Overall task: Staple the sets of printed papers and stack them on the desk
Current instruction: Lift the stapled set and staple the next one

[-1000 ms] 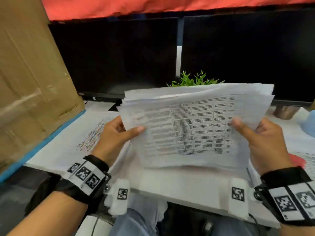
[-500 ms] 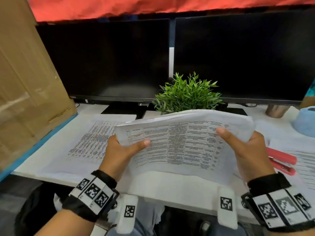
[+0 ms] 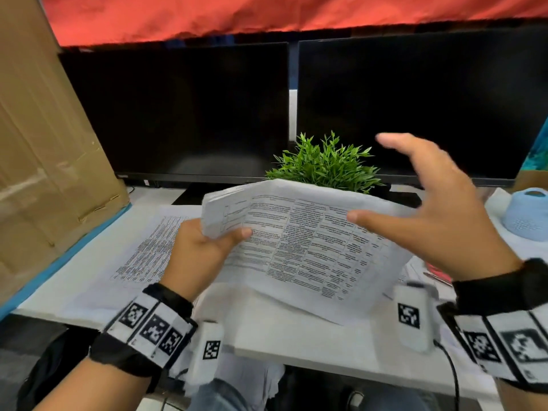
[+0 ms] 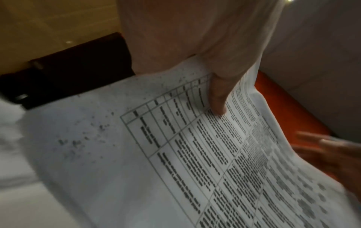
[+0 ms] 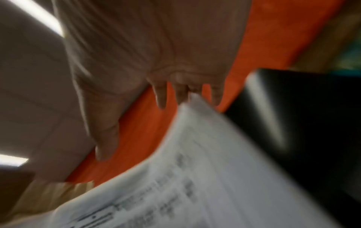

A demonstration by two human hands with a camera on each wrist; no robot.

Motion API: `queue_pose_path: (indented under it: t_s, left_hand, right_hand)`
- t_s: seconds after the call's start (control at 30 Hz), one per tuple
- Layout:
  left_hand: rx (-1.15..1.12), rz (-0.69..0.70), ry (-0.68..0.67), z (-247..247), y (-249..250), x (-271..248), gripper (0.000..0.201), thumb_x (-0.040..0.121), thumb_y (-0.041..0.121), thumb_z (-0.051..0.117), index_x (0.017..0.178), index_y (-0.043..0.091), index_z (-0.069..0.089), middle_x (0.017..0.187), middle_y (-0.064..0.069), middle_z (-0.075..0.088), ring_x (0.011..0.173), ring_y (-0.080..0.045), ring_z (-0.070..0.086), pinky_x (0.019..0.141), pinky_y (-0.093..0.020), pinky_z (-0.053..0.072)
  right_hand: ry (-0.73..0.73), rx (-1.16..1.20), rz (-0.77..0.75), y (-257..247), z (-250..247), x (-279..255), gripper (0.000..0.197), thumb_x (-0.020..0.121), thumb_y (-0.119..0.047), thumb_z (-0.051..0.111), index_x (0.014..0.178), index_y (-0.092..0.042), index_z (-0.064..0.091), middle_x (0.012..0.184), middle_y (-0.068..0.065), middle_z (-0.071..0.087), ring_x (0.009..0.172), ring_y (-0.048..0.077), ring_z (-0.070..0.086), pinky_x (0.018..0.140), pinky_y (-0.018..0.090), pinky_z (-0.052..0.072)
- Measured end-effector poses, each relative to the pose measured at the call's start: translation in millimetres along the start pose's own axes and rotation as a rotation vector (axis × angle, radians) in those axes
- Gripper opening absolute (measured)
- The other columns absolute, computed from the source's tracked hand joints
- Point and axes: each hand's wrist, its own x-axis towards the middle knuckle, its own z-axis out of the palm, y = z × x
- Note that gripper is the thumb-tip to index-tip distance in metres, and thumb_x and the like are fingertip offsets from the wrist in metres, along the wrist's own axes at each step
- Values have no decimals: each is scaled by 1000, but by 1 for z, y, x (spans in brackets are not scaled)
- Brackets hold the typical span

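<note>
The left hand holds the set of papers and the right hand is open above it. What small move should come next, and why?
Probably the right hand should reach down to the red stapler, partly visible at the desk's right. The left hand alone pinches the printed set at its left corner, the right hand's fingers are spread and hold nothing, and no staple is visible.

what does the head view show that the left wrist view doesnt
Only the head view shows the two monitors, the plant, the cardboard, the sheets on the desk, a blue object, and the right hand whole, fingers spread. Only the left wrist view shows the left thumb close up, pressed on the printed table, and dark specks on the margin. Both show the papers gripped by the left hand.
</note>
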Motion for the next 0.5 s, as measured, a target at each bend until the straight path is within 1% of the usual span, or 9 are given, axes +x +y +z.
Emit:
queue_pose_path:
  t_s: [0.07,0.1,0.13,0.17,0.2,0.27,0.33,0.43,0.5]
  left_hand:
    - [98,66,-56,1,15,8,18,81,7,74,91,23,73,81,21,74,80,1,70,68,-13,54]
    - [152,102,-81,1,21,12,10,81,11,75,89,17,75,85,9,76,81,-9,71,70,-23,57]
    - [190,136,-99,2,26,16,12,81,16,78,87,6,75,86,-6,76,82,-24,70,74,-37,57]
    - [229,167,-112,2,31,18,29,79,24,79,87,-4,72,87,-19,73,83,-35,67,76,-48,54]
    - [279,190,-136,1,36,20,40,78,30,79,88,-7,70,87,-24,70,80,-38,66,74,-52,53]
    - [290,176,-128,-5,42,25,27,77,28,81,85,3,75,81,-12,74,75,-29,71,70,-46,58]
    - [198,117,-69,-16,39,29,14,73,20,83,86,15,77,82,1,77,75,-16,73,70,-35,60]
    - [-46,9,24,-24,21,31,33,60,24,90,89,14,77,91,-6,76,83,-25,72,74,-39,58]
    - [-306,-90,18,-21,11,27,52,58,25,89,106,15,73,107,-12,73,95,-30,70,80,-42,59]
  right_hand:
    - [-232,-50,15,-16,0,15,88,61,-55,80,138,-39,41,130,-23,52,122,-2,45,100,24,36]
    - [-344,-52,52,-17,4,21,80,64,-55,79,134,-40,45,124,-23,56,114,-3,50,96,24,40]
    - [-422,-62,74,-17,11,26,63,69,-51,78,125,-38,54,112,-22,61,101,-4,56,88,23,45]
    - [-443,-78,81,-15,18,29,38,74,-46,76,108,-33,64,94,-16,66,82,-3,59,75,22,47]
    - [-418,-66,91,-11,23,31,20,79,-41,74,87,-24,68,75,-8,64,63,2,56,61,23,45]
    - [-327,-28,133,-1,27,31,30,82,-36,73,68,-11,65,61,9,59,50,13,48,50,25,37]
    - [-202,76,198,7,26,27,29,83,-34,73,72,-8,69,66,13,63,51,15,49,49,25,38]
    - [-82,276,270,19,28,18,26,81,-29,75,75,-5,71,64,15,62,52,16,50,51,28,42]
    - [-44,327,278,24,35,10,29,81,-26,75,69,-1,66,53,6,53,50,14,47,49,26,39]
